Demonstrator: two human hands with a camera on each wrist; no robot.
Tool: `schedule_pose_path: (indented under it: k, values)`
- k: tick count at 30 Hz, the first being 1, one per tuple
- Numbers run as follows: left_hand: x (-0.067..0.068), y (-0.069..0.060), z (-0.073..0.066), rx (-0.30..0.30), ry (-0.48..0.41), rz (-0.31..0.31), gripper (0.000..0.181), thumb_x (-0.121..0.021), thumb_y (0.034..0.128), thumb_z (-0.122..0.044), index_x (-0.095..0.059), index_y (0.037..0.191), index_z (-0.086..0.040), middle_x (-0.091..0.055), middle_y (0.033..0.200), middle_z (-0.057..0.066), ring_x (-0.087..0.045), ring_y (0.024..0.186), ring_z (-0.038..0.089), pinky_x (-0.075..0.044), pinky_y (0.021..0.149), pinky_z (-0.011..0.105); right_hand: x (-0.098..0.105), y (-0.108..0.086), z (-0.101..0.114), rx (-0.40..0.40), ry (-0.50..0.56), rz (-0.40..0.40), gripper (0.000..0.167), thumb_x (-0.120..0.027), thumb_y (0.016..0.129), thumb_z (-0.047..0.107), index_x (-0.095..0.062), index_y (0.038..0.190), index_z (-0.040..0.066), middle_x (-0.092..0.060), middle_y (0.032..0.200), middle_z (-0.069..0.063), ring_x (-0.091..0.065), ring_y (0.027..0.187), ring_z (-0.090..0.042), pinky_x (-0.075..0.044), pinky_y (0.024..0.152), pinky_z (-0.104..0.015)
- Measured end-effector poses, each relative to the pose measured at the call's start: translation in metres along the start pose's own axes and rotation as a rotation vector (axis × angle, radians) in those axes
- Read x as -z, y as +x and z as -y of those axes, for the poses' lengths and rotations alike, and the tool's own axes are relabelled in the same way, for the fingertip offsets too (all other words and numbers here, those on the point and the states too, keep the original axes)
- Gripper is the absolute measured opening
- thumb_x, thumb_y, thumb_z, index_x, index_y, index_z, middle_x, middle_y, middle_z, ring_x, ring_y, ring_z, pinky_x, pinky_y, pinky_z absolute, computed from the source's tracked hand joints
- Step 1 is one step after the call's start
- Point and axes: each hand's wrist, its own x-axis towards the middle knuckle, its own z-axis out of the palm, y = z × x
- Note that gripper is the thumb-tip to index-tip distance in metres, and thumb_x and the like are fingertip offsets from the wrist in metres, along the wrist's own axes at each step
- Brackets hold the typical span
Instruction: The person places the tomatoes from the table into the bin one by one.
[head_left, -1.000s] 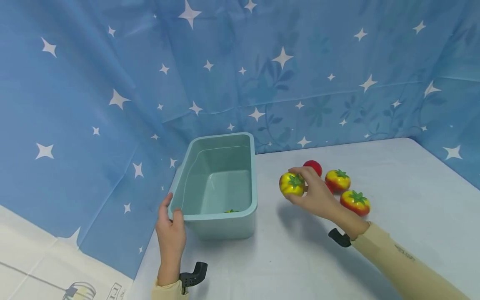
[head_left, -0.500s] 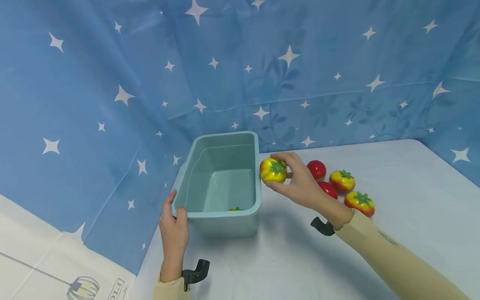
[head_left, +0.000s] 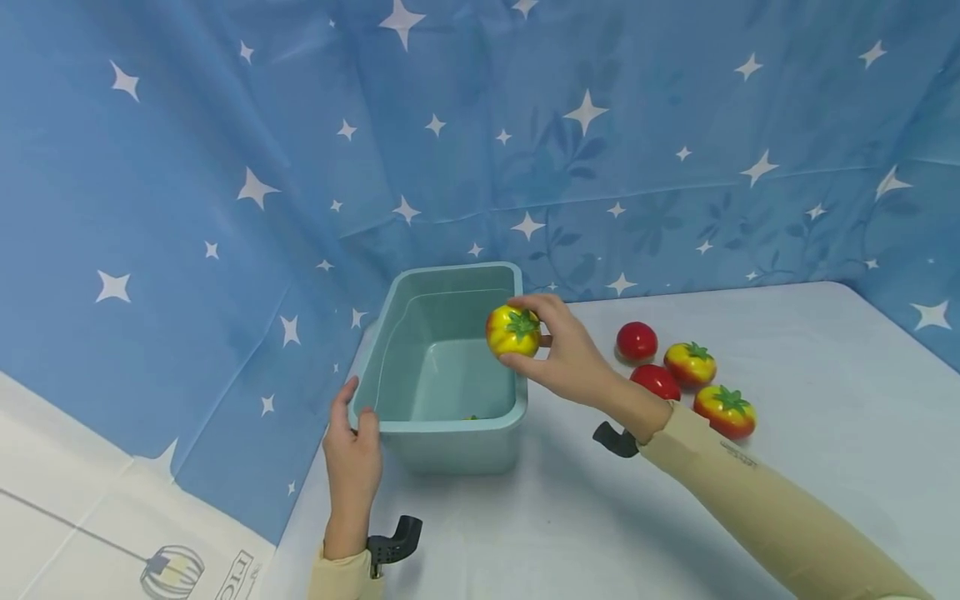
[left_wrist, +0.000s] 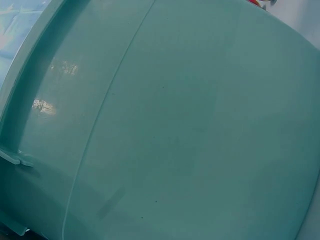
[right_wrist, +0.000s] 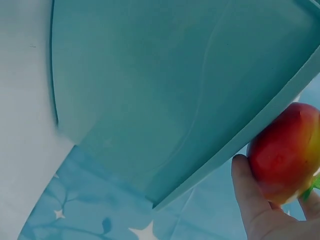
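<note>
My right hand holds a yellow-and-red tomato with a green leafy top, thumb below and fingers above. It hangs over the right rim of a blue-green plastic bin. In the right wrist view the red side of the tomato shows near the bin's rim. My left hand grips the bin's near left corner, thumb and fingers on the rim. Inside the bin, a bit of another green-topped yellow thing peeks over the near wall; the rest is hidden. The left wrist view is filled by the bin's outer wall.
Right of the bin, two red tomatoes and two yellow-red ones, such as the nearer yellow-red tomato, lie grouped on the white table. A blue star-patterned curtain stands behind and to the left.
My right hand has carried the tomato leftward and slightly up, from beside the other tomatoes to over the bin's right rim. My left hand keeps its grip on the bin.
</note>
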Motion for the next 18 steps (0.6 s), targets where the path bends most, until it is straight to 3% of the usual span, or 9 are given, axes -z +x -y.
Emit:
schedule_pose_path:
  k: [7,18]
  values:
    - [0.0,0.0,0.0,0.019,0.008,0.02,0.05,-0.038,0.098,-0.016,-0.044,0.147,-0.025,-0.032,0.047,-0.002,-0.024,0.037,0.014,-0.027,0.038,0.031,-0.011,0.012,0.0,0.008,0.016,0.05,0.064,-0.078,0.081,0.023,-0.049,0.138,0.017,-0.045,0.135,-0.003,-0.052,0.113,-0.02,-0.055,0.083,-0.037]
    - [0.001,0.0,-0.002,0.029,0.015,0.022,0.05,-0.039,0.0975,-0.016,-0.044,0.147,-0.023,-0.033,0.047,-0.001,-0.026,0.037,0.015,-0.028,0.038,0.031,-0.036,0.036,-0.003,0.015,-0.024,0.118,0.063,-0.077,0.082,0.028,-0.051,0.138,0.015,-0.044,0.137,-0.003,-0.053,0.105,-0.018,-0.053,0.079,-0.032]
